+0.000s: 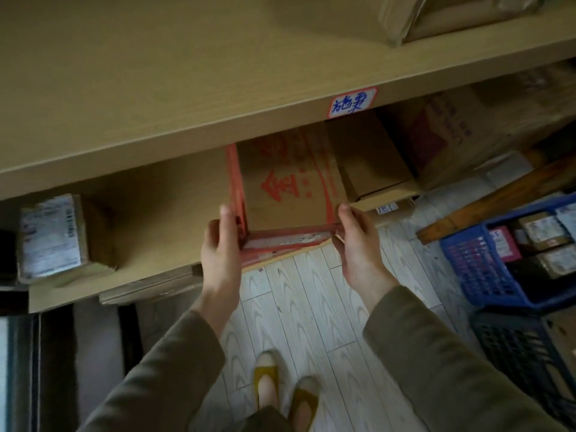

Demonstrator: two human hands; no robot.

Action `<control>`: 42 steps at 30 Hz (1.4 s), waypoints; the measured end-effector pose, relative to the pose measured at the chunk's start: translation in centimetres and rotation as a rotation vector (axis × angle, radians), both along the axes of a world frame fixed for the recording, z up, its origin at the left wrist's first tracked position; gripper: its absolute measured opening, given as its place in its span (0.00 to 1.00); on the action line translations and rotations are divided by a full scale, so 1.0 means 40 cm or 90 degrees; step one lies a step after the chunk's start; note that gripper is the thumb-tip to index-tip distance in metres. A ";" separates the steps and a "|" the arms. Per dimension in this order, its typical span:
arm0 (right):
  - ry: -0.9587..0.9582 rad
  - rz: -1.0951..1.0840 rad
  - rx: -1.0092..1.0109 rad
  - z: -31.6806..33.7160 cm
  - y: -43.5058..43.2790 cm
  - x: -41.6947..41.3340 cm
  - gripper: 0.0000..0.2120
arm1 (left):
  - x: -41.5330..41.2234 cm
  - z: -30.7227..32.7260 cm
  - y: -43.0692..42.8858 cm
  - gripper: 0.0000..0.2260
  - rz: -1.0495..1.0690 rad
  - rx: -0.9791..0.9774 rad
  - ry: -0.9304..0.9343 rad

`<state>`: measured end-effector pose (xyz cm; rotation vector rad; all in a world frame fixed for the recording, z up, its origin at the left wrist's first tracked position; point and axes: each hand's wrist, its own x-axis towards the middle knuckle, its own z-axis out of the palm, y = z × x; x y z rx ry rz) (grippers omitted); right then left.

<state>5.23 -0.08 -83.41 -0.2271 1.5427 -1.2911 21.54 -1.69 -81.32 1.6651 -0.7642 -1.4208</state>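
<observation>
**Both hands on the red-taped box at the shelf's edge**

The left fingers (227,218) clasp the near left corner of the red-taped cardboard box (290,188), thumb laid along the taped edge. The right fingers (345,215) pinch its near right corner. So both the left hand (221,247) and the right hand (358,247) are grasping it. The box lies flat on the lower shelf (156,213), with its near end at the front lip and its far end under the board above.

The step looks like sliding the box along the shelf (whether in or out cannot be told). To do it well, keep both hands level, move it straight along its length, and hold it off the plain cardboard box (374,163) just beside it on the right.

Counted: two hands and one red-taped box. This shelf also holds one plain box, one printed carton (442,135) further right, and one parcel with a shipping label (50,235) well apart on the left. One handwritten label (353,101) is stuck to the upper board. On the floor to the right stand two crates, a blue crate (477,269) filled with packages and a dark crate (514,344).
</observation>
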 end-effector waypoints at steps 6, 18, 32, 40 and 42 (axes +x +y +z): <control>-0.109 0.019 0.039 0.009 0.050 -0.015 0.15 | 0.049 0.017 0.013 0.22 -0.006 0.048 0.095; 0.071 0.282 -0.005 0.093 0.050 0.036 0.28 | -0.002 0.052 0.084 0.14 -0.014 0.012 0.182; -0.312 0.044 0.078 -0.003 0.099 -0.032 0.20 | 0.031 0.032 0.092 0.16 -0.079 0.034 -0.073; -0.251 0.076 0.103 -0.019 0.106 -0.024 0.14 | 0.047 0.018 0.098 0.18 0.076 0.062 0.083; -0.241 0.075 0.103 -0.022 0.105 -0.016 0.15 | 0.049 0.019 0.099 0.20 0.087 0.062 0.098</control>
